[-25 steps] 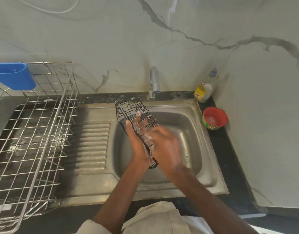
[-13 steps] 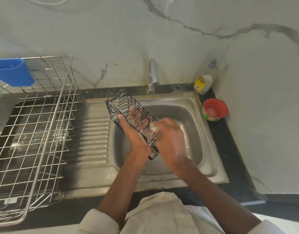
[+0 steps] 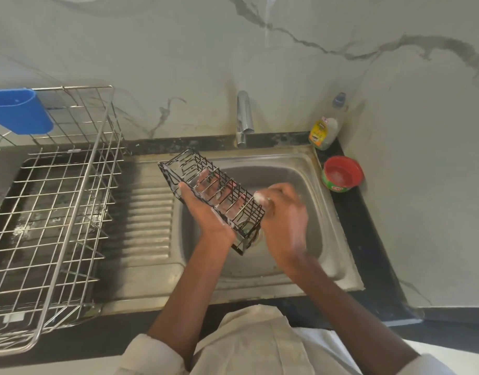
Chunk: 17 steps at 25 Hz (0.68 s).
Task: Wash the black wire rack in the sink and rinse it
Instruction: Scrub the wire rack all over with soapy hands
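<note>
Soapy black wire rack (image 3: 211,196) (both hands)

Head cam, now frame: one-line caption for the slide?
Left hand holds the soapy black wire rack tilted over the steel sink while the right hand scrubs its end.

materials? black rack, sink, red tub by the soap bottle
Black wire rack: thin metal wire, apparently with a black coating, suds clinging to it.
Sink: looks like stainless steel, brushed grey sheen, pressed drain ridges.
Red tub: likely plastic, glossy red inside, printed green band outside.
</note>
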Available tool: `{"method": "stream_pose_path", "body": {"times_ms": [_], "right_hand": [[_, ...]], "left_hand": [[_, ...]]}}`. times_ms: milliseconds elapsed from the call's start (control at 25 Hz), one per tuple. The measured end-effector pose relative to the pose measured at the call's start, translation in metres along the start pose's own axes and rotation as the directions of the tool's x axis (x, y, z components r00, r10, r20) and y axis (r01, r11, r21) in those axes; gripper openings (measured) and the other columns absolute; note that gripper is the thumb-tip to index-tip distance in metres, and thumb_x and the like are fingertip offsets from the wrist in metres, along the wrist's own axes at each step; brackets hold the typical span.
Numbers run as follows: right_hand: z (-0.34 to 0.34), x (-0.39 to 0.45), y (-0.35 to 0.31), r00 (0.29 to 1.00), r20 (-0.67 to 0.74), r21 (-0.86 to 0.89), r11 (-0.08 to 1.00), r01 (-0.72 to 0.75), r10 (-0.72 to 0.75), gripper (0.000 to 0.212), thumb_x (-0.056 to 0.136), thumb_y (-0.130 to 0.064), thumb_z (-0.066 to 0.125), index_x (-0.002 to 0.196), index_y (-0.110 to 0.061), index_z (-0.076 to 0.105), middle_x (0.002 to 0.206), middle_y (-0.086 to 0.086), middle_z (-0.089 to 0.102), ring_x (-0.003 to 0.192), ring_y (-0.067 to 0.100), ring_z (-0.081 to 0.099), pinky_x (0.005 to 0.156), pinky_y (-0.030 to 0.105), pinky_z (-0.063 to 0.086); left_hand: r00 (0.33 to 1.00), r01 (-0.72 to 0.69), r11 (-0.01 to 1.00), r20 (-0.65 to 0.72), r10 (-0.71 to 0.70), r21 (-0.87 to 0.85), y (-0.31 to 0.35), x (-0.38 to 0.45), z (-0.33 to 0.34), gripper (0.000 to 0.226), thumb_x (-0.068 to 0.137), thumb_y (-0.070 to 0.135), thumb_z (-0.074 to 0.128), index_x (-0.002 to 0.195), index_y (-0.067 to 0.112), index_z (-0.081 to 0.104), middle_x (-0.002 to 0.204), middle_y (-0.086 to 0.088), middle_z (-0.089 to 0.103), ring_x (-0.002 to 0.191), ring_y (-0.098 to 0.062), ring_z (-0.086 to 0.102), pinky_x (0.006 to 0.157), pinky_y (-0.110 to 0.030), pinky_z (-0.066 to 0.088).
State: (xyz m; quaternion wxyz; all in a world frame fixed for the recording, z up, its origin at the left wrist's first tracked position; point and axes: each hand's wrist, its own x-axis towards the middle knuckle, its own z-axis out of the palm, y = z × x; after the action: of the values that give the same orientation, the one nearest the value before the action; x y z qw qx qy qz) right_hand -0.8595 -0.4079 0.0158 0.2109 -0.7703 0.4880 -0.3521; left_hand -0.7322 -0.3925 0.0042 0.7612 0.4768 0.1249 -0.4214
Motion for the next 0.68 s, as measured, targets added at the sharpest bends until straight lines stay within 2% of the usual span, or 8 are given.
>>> {"method": "stream_pose_path", "body": {"times_ms": [160,280,320,400,480,560,600,680], "right_hand": [[0.003,-0.021,-0.009,0.986,-0.007,0.113,0.980,0.166,-0.166,0.040,0.081,0.022,0.064,0.099,-0.009,0.081,0.098,0.002,0.072,0.080,0.011,0.067,0.065,0.016,0.055],[-0.003,-0.006,0.006,0.993,-0.102,0.128,0.990,-0.052,0.065,0.035,0.085,0.017,0.068,0.100,-0.011,0.081,0.099,0.000,0.074,0.085,0.012,0.071,0.070,0.017,0.056],[-0.004,-0.007,0.005,0.995,-0.091,0.116,0.993,-0.034,0.045,0.035,0.084,0.018,0.068,0.100,-0.011,0.081,0.099,0.000,0.074,0.087,0.013,0.071,0.072,0.019,0.057],[-0.002,-0.023,-0.006,0.991,-0.019,0.084,0.987,0.135,-0.134,0.042,0.080,0.023,0.064,0.100,-0.010,0.081,0.101,0.002,0.073,0.088,0.014,0.070,0.075,0.017,0.056],[-0.007,-0.025,-0.006,0.990,-0.019,0.084,0.986,0.143,-0.142,0.044,0.079,0.023,0.064,0.098,-0.013,0.080,0.100,0.000,0.072,0.085,0.012,0.069,0.070,0.015,0.055],[-0.014,-0.017,0.006,0.996,-0.087,0.082,0.996,0.016,-0.009,0.042,0.080,0.021,0.067,0.095,-0.016,0.080,0.098,-0.004,0.070,0.082,0.008,0.068,0.065,0.018,0.055],[-0.017,-0.019,0.008,0.998,-0.064,0.106,0.994,-0.006,0.013,0.041,0.081,0.020,0.068,0.095,-0.016,0.080,0.098,-0.006,0.069,0.082,0.006,0.067,0.065,0.018,0.055],[-0.019,-0.030,-0.002,0.999,0.034,0.207,0.978,0.025,-0.032,0.038,0.082,0.020,0.068,0.097,-0.013,0.081,0.099,-0.006,0.070,0.086,0.004,0.067,0.069,0.013,0.052]], "left_hand": [[0.994,0.062,0.995,-0.084,-0.069,-0.083,0.009,0.000,0.003,0.071,0.104,0.074,0.033,0.134,0.023,0.072,0.132,-0.013,0.074,0.115,-0.032,0.073,0.089,-0.047,0.062],[0.982,0.127,0.980,-0.121,-0.146,-0.151,0.010,-0.004,0.005,0.067,0.105,0.071,0.033,0.130,0.024,0.073,0.124,-0.012,0.074,0.109,-0.033,0.073,0.074,-0.047,0.064],[0.980,0.130,0.976,-0.125,-0.153,-0.172,0.009,-0.005,0.005,0.065,0.105,0.070,0.033,0.128,0.023,0.073,0.124,-0.012,0.073,0.105,-0.032,0.074,0.068,-0.044,0.064],[0.981,0.138,0.972,-0.105,-0.160,-0.193,0.007,-0.006,0.005,0.066,0.106,0.067,0.033,0.130,0.020,0.073,0.132,-0.016,0.072,0.099,-0.032,0.074,0.063,-0.044,0.063],[0.979,0.144,0.975,-0.116,-0.165,-0.167,0.007,-0.011,0.009,0.064,0.108,0.064,0.032,0.136,0.020,0.069,0.142,-0.016,0.066,0.102,-0.033,0.073,0.071,-0.049,0.064],[0.971,0.165,0.979,-0.152,-0.182,-0.121,0.002,-0.012,0.010,0.063,0.108,0.065,0.032,0.142,0.024,0.064,0.148,-0.011,0.061,0.121,-0.035,0.066,0.093,-0.056,0.059],[0.970,0.174,0.978,-0.153,-0.191,-0.119,0.001,-0.012,0.010,0.064,0.107,0.067,0.032,0.141,0.024,0.065,0.147,-0.011,0.062,0.124,-0.035,0.065,0.095,-0.054,0.058],[0.968,0.199,0.966,-0.119,-0.220,-0.165,-0.001,-0.008,0.012,0.067,0.105,0.068,0.032,0.141,0.022,0.065,0.145,-0.008,0.063,0.125,-0.032,0.064,0.085,-0.043,0.056]]}}
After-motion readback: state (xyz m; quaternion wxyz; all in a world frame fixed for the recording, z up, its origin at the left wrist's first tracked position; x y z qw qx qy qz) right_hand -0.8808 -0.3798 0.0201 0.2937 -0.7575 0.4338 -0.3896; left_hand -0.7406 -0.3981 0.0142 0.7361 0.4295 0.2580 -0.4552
